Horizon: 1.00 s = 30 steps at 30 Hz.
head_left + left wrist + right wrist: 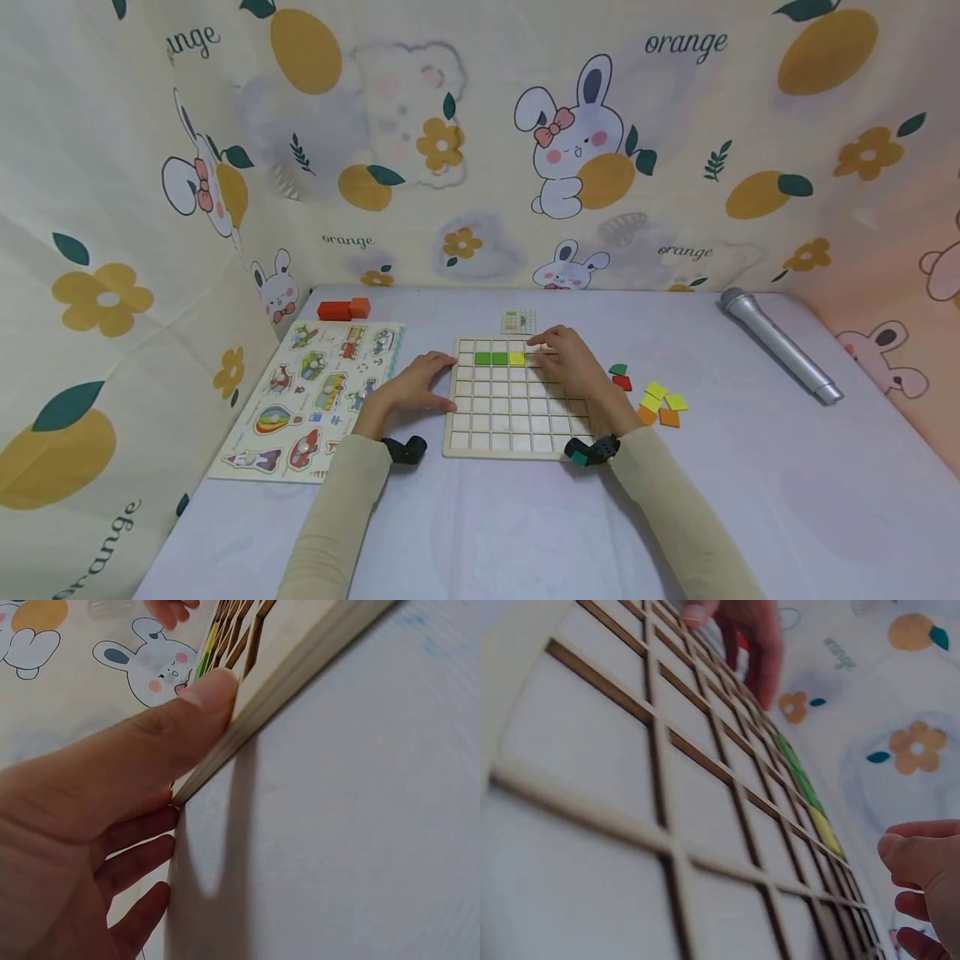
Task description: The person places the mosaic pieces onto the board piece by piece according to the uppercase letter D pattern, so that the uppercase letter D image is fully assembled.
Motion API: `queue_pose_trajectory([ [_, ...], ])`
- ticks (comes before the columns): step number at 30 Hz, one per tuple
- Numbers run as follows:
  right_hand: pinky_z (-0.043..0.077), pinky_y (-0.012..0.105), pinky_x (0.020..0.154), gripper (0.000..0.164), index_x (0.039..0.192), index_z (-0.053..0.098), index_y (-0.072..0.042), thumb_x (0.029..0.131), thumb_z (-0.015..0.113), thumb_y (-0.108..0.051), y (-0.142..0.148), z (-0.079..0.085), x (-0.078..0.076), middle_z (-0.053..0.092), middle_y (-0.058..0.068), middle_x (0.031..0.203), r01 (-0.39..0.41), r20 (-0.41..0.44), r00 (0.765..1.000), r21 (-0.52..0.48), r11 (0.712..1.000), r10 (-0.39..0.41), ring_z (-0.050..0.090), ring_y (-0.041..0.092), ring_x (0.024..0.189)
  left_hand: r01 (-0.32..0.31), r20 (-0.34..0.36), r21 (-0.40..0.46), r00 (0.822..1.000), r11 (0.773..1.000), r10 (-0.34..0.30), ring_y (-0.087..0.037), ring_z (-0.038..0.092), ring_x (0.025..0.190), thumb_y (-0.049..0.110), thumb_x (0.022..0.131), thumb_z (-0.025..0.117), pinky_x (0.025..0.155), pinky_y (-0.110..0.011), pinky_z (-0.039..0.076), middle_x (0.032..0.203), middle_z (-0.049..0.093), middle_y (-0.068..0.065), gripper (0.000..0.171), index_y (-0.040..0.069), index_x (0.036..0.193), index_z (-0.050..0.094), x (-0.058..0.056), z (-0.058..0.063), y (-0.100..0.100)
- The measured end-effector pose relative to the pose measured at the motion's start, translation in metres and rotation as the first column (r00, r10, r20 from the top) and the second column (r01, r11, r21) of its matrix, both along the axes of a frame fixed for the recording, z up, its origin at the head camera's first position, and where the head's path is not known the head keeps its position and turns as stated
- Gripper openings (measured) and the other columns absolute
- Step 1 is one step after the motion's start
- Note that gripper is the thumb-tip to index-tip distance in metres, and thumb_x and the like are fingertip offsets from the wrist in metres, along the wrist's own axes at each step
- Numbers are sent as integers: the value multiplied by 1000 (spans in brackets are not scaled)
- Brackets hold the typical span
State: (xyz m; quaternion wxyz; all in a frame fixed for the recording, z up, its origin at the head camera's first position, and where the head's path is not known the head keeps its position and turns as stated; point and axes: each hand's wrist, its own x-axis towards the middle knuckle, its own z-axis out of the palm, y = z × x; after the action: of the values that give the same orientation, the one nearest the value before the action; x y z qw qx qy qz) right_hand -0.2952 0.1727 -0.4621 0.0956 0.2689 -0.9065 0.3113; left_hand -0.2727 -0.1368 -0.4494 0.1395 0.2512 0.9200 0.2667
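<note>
In the head view a wooden grid board lies flat at the centre, its cells white. Near its far edge sit two green tiles and a yellow tile in one row. My left hand rests along the board's left edge; in the left wrist view its thumb lies on the rim and the fingers touch the side. My right hand hovers over the far right cells, beside the yellow tile. Its fingers are loosely bent in the right wrist view, with nothing visible between them.
Right of the board lie several loose tiles in yellow and orange, plus a red and a green one. A grey microphone is farther right. To the left are a picture puzzle board and red blocks. A small pattern card lies behind the board.
</note>
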Motion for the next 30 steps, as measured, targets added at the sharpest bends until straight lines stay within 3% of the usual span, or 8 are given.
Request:
queue_pose_trajectory([
  [11, 44, 49, 93, 24, 112, 65, -8, 89, 64, -14, 58, 18, 19, 54, 11, 112, 145, 70, 986, 55, 988, -149, 49, 29, 105, 5, -10, 0, 1000, 1000, -5, -30, 25, 137, 33, 75, 78, 114, -44, 22, 147, 33, -14, 83, 6, 142, 36, 0, 0, 1],
  [21, 47, 52, 90, 26, 113, 65, -7, 87, 64, -9, 109, 24, 32, 56, 13, 112, 195, 120, 971, 118, 974, -209, 50, 31, 104, -8, -3, -9, 1000, 1000, 8, -30, 25, 137, 34, 74, 78, 114, -45, 22, 148, 32, -13, 84, 7, 142, 36, 0, 1, 1],
  [30, 45, 55, 93, 27, 116, 63, -6, 89, 61, -7, 123, 20, 36, 55, 16, 117, 197, 246, 941, 165, 966, -234, 49, 35, 107, -13, 3, -16, 1000, 1000, 13, -30, 24, 138, 35, 74, 78, 114, -44, 21, 148, 31, -13, 84, 8, 142, 37, -1, 0, 1],
])
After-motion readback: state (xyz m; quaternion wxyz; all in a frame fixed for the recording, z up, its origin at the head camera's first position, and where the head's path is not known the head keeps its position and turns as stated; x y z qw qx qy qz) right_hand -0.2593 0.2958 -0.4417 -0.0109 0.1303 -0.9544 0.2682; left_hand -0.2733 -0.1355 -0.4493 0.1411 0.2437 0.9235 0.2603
